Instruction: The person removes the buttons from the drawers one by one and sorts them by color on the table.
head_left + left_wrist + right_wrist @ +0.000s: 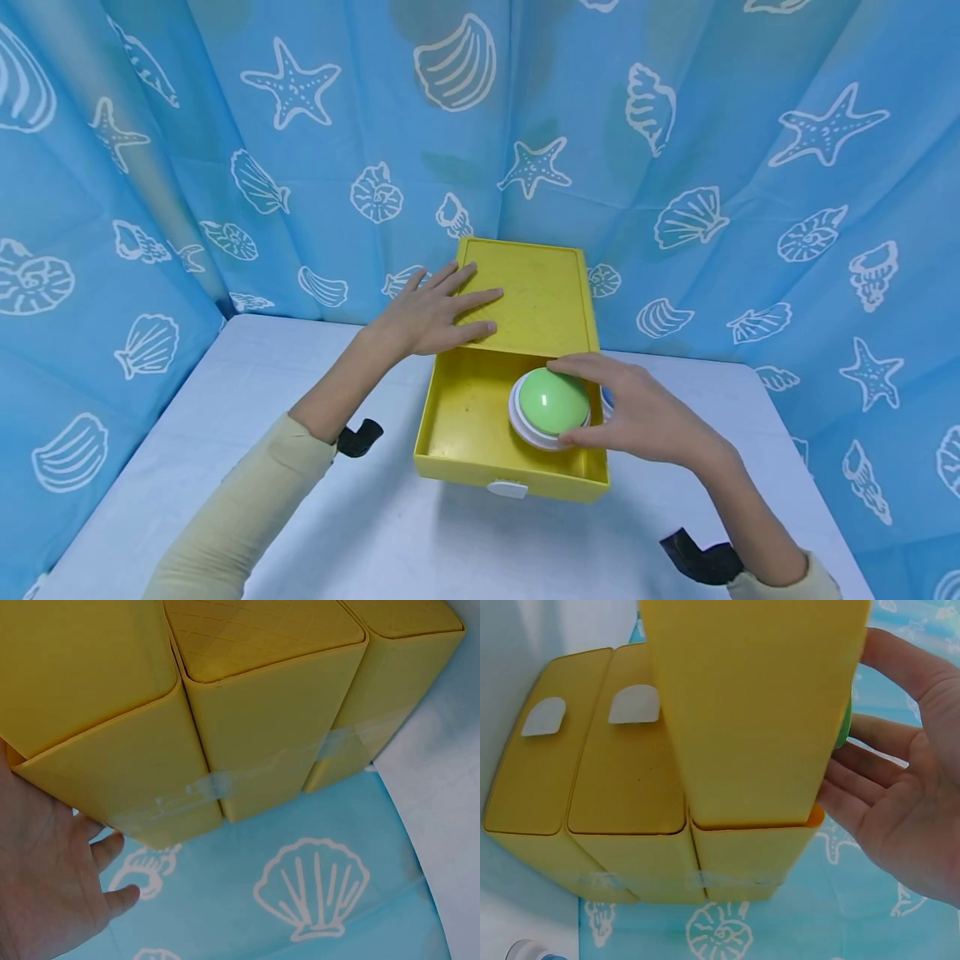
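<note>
Curling around the green-domed object (555,400), the thumb and fingers of the right hand (648,417) pinch it on opposite sides. It is within the top drawer (465,417), near the right wall; whether it touches the floor is hidden. The left hand (427,321) has its fingers spread on the drawer unit (536,292), which stands along the table's (337,533) far edge, toward the middle. The drawer is already pulled out; the object is not yet released. Both lower drawers (626,787) are closed. Whether it is going in or out cannot be told.
</note>
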A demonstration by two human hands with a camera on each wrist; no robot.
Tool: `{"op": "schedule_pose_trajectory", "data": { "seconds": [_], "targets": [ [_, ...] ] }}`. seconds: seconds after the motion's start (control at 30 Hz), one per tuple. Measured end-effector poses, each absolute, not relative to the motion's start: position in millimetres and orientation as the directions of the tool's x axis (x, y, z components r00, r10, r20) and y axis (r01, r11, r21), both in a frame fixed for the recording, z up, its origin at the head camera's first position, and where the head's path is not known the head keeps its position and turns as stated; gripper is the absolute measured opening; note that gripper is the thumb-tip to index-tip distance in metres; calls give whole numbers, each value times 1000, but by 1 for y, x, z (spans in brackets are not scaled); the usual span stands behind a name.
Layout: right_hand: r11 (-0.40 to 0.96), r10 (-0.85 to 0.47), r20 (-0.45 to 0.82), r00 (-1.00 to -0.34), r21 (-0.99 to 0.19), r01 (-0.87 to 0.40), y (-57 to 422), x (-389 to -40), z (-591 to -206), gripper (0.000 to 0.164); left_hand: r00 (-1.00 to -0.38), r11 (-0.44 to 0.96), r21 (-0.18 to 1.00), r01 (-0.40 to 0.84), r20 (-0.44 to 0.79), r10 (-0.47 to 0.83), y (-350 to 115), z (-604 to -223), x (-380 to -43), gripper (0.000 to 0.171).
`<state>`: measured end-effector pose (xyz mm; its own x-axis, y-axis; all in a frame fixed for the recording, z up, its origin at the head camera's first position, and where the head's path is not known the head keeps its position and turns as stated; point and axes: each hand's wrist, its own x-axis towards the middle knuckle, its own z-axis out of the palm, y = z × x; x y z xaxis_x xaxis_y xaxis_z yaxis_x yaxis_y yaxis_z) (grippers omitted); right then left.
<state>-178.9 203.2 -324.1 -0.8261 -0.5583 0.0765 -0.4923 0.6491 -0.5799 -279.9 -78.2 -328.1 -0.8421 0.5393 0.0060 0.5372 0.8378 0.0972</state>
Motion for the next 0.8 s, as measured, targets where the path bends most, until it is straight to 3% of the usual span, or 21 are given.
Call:
{"op": "schedule_pose_trajectory", "data": {
  "seconds": [0.43, 0.8],
  "targets": [
    [534, -544, 152, -825, -696, -480, 223, -177, -306, 67, -841, 837, 99, 539, 10, 541, -79, -328, -279, 62],
    [565, -490, 263, -831, -631, -533, 255, -173, -295, 72, -837, 834, 86, 546, 12, 547, -79, -329, -280, 64]
  ]
}}
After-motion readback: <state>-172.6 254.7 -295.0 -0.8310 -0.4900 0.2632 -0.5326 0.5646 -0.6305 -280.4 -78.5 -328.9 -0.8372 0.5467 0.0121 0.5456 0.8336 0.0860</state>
